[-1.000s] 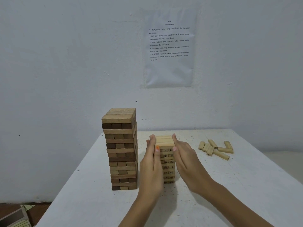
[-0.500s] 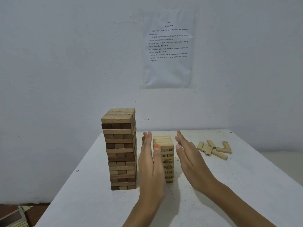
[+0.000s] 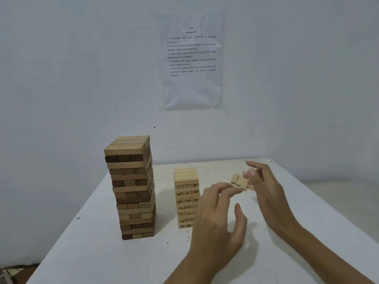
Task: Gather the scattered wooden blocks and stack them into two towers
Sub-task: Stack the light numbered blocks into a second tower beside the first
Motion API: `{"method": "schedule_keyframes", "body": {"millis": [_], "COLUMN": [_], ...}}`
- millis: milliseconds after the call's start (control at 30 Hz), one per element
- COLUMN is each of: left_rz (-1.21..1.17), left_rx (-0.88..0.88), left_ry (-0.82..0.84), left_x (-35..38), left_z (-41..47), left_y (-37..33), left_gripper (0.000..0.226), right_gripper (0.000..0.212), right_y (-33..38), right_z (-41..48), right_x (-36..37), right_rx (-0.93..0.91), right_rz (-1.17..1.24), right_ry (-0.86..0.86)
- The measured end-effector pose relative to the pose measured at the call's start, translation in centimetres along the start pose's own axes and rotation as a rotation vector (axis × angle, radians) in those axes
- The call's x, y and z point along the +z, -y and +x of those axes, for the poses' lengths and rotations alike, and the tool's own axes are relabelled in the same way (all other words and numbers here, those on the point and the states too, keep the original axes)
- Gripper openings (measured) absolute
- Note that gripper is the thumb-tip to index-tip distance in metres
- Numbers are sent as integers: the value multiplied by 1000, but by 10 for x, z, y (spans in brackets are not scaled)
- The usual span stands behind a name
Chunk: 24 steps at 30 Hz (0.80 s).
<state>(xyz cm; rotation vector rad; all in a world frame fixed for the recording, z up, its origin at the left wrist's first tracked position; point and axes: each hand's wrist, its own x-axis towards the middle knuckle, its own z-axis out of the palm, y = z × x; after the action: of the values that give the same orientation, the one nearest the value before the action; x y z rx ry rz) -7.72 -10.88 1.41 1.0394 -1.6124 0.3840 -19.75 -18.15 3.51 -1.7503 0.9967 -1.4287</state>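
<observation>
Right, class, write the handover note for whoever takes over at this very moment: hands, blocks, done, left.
Left hand: open, empty, reaching toward the loose blocks.
Right hand: over the loose blocks, blurred; its grip cannot be told.
Tall brown tower stands left on the table; the shorter numbered tower stands beside it, apart.
Done: both towers up.
Left: stack the loose blocks, likely on the numbered tower.

pale tower (image 3: 185, 191): 11, 29, 22 | wall sheet (image 3: 192, 58): print blurred
</observation>
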Motion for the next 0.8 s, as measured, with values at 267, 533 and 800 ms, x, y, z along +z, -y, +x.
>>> {"method": "schedule_keyframes", "body": {"millis": [267,533,800], "left_rz": [-34,-146,-15], "left_rx": [-297,-619,-456], "left_ry": [286,273,369], "left_x": [78,146,159], "left_z": [16,26,22], "left_y": [31,58,76], "left_gripper": [24,21,22], "right_gripper": [20,23,30], "right_y": [-77,-115,-129], "right_z": [53,72,74], "right_x": [-38,-29,-36], "right_rx": [183,160,134], "right_rz": [-209,-385,-651], "right_ry": [-78,15,232]}}
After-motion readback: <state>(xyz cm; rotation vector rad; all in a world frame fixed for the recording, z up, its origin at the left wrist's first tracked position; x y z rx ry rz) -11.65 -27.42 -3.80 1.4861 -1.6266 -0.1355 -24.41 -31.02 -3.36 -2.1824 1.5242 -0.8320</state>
